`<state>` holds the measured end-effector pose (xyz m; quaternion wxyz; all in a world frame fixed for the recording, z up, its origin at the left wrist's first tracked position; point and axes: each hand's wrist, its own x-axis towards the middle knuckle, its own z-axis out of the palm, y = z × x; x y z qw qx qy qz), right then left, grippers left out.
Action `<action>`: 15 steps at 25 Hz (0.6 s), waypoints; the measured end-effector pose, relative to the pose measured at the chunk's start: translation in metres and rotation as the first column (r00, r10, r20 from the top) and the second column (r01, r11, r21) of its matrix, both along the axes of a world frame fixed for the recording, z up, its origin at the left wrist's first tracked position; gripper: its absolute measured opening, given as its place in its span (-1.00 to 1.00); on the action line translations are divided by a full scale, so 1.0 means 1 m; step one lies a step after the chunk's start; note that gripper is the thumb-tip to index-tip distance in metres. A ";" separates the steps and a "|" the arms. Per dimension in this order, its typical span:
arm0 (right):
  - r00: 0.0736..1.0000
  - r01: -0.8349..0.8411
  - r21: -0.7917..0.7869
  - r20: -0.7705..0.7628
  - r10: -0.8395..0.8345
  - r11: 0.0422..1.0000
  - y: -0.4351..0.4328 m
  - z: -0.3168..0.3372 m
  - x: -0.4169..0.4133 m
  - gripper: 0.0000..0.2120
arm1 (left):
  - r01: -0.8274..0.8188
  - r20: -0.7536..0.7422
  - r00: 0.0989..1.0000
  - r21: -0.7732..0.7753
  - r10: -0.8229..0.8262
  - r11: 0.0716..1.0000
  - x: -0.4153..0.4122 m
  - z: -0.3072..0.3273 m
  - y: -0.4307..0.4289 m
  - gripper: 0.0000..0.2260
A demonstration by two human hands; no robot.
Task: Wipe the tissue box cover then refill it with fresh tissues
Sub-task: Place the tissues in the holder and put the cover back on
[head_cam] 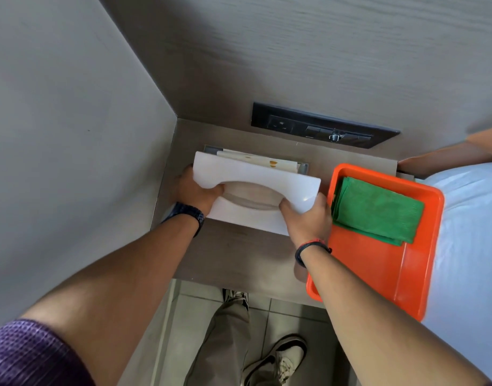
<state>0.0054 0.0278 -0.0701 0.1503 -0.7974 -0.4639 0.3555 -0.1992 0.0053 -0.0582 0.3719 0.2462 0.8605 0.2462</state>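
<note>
The white tissue box cover (267,174) with an oval slot is held tilted above the bedside shelf (233,254). My left hand (196,190) grips its left end, fingers hooked into the slot. At the right end of the slot my right hand (308,215) grips the cover. Behind the cover, a tissue pack (267,162) with small orange marks shows in a metal-edged recess (302,168) in the shelf. A folded green cloth (378,208) lies in the orange tray (372,274) to the right.
A dark socket panel (320,126) sits on the wood wall behind. Grey wall closes off the left side. White bedding (473,246) lies right of the tray. Below the shelf edge are tiled floor and my shoes (278,358).
</note>
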 end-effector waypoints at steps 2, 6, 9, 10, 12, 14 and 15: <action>1.000 0.013 0.019 0.014 -0.014 1.000 0.011 -0.004 -0.003 -0.47 | 0.001 0.006 1.000 0.001 -0.001 1.000 -0.003 -0.004 0.011 -0.41; 0.999 0.042 0.036 0.021 -0.043 0.998 0.029 -0.009 -0.007 -0.47 | 0.013 0.012 1.000 0.026 -0.014 1.000 -0.007 -0.005 0.029 -0.42; 0.999 0.048 0.010 0.010 -0.048 0.999 0.037 -0.013 -0.006 -0.50 | 0.030 -0.005 1.000 0.013 -0.030 0.999 -0.010 -0.006 0.037 -0.42; 0.999 0.044 -0.004 0.006 -0.044 0.999 0.039 -0.014 -0.005 -0.50 | 0.039 -0.012 0.999 0.007 -0.039 0.999 -0.010 -0.007 0.038 -0.42; 1.000 0.031 -0.017 0.006 -0.031 0.999 0.039 -0.016 -0.005 -0.48 | 0.037 -0.009 0.999 -0.005 -0.037 0.999 -0.012 -0.009 0.038 -0.42; 1.000 0.016 -0.013 0.014 -0.016 1.000 0.039 -0.017 -0.006 -0.46 | 0.034 0.006 0.999 -0.026 -0.034 0.999 -0.014 -0.013 0.035 -0.41; 1.000 0.013 -0.004 0.019 -0.013 1.000 0.038 -0.018 -0.007 -0.45 | 0.038 0.012 0.999 -0.034 -0.038 0.999 -0.016 -0.014 0.034 -0.41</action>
